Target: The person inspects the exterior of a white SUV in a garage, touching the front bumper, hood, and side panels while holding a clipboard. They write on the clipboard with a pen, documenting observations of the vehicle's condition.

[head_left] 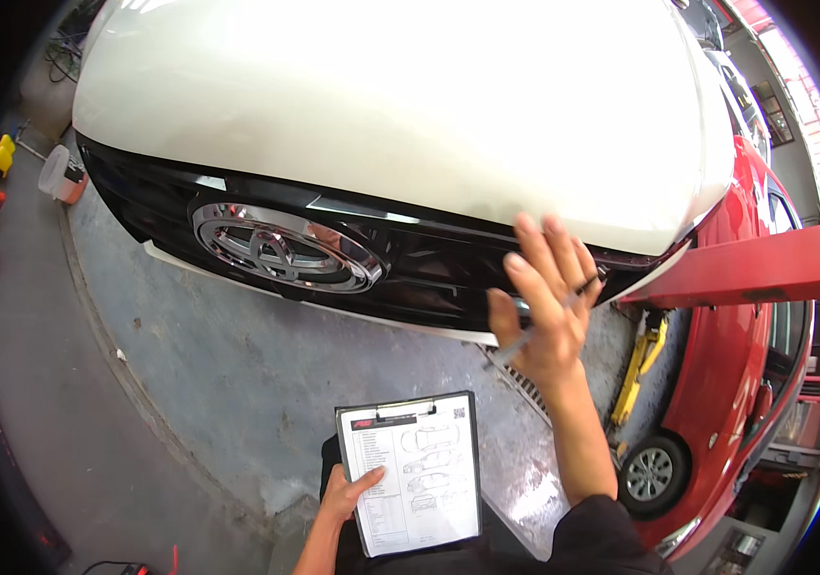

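My left hand [343, 496] grips the left edge of a dark clipboard [475, 460], its thumb lying over the sheet. Clipped to the board is a white printed form [400, 517] with line drawings of a car. Raised in front of the white car's hood [410, 105], my right hand [552, 311] has its fingers partly spread and slightly blurred. A thin dark pen [515, 350] runs slantwise across that hand, held against the palm. Behind the hand is the car's black grille [429, 264], with a large chrome emblem [285, 247] left of it. Whether the fingertips touch the hood, I cannot tell.
To the right stands a red car [716, 402] beside a red lift post arm [755, 268] and a yellow metal arm [642, 369]. A white bucket [63, 175] sits on the floor at left. A floor grate [525, 388] lies under the grille.
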The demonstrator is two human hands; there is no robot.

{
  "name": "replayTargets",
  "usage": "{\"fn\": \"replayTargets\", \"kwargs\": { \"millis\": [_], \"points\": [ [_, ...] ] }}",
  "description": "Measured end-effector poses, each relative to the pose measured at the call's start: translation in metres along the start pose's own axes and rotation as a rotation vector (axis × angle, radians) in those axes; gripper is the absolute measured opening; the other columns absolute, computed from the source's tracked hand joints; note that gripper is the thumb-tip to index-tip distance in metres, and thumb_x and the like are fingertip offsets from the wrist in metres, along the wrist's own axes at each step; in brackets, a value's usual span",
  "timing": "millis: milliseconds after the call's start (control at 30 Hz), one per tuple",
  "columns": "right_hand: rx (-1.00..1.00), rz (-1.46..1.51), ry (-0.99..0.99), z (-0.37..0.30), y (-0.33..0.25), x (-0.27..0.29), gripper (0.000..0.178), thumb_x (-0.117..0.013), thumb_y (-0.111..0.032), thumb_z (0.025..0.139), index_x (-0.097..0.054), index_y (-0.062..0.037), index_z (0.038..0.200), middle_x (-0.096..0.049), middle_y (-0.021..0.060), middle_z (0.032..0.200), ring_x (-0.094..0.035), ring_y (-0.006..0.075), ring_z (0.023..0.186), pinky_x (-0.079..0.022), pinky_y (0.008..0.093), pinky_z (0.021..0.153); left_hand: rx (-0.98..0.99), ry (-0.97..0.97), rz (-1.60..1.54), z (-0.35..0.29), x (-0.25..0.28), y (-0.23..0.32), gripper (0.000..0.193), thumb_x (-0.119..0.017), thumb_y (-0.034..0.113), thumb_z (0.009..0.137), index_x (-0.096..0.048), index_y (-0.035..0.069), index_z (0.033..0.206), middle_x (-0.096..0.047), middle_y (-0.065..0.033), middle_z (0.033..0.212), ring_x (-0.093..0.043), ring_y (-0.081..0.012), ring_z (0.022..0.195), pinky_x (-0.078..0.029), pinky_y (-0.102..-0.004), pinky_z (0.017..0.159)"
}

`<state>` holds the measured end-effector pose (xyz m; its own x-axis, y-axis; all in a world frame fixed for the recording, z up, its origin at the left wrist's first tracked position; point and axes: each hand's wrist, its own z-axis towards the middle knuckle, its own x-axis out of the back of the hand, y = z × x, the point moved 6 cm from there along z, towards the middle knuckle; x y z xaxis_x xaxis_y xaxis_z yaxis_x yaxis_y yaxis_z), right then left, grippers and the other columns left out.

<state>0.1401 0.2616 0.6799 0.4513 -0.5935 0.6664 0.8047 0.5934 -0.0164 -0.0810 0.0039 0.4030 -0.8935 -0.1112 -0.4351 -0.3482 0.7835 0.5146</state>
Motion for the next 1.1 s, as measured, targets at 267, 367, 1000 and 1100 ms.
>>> {"fn": "replayTargets", "kwargs": {
  "millis": [267, 367, 1000, 1100],
  "points": [
    [0.013, -0.208, -0.315, 0.015, -0.014, -0.043, 0.056, -0.067, -0.014, 0.093, -0.052, -0.0205, 0.146, -0.053, -0.0003, 0.156, -0.036, 0.0272, 0.153, -0.014, 0.0515, 0.129, -0.023, 0.007, 0.004, -0.051, -0.015, 0.056, 0.041, -0.078, 0.017, 0.09, -0.069, -0.01, 0.119, -0.074, -0.0182, 0.111, -0.072, -0.0235, 0.096, -0.056, -0.0348, 0.085],
    [0.02, -0.189, -0.403, 0.003, -0.008, -0.023, 0.057, -0.064, -0.01, 0.091, -0.054, -0.0201, 0.146, -0.052, -0.0001, 0.156, -0.037, 0.0259, 0.153, -0.014, 0.0518, 0.129, -0.028, 0.044, 0.009, -0.065, -0.018, 0.076, 0.043, -0.078, 0.018, 0.089, -0.068, -0.011, 0.119, -0.074, -0.0183, 0.111, -0.072, -0.0236, 0.096, -0.056, -0.0344, 0.085],
    [0.277, -0.036, -0.654, 0.032, 0.041, 0.011, 0.066, -0.056, -0.029, 0.094, -0.038, -0.0192, 0.157, -0.029, 0.001, 0.17, -0.022, 0.022, 0.158, -0.008, 0.0476, 0.132, -0.288, 0.183, 0.03, -0.13, -0.067, 0.233, 0.056, -0.076, 0.01, 0.087, -0.055, -0.008, 0.136, -0.068, -0.0175, 0.123, -0.067, -0.0269, 0.111, -0.051, -0.0395, 0.1],
    [0.258, -0.055, -0.631, 0.024, 0.066, 0.025, 0.061, -0.056, -0.019, 0.095, -0.043, -0.0217, 0.155, -0.034, -0.0018, 0.168, -0.025, 0.022, 0.157, -0.011, 0.0471, 0.132, -0.357, 0.221, 0.106, -0.139, -0.064, 0.25, 0.068, -0.072, 0.014, 0.088, -0.044, -0.009, 0.146, -0.061, -0.0225, 0.135, -0.064, -0.0327, 0.12, -0.05, -0.0429, 0.104]
  ]
}}
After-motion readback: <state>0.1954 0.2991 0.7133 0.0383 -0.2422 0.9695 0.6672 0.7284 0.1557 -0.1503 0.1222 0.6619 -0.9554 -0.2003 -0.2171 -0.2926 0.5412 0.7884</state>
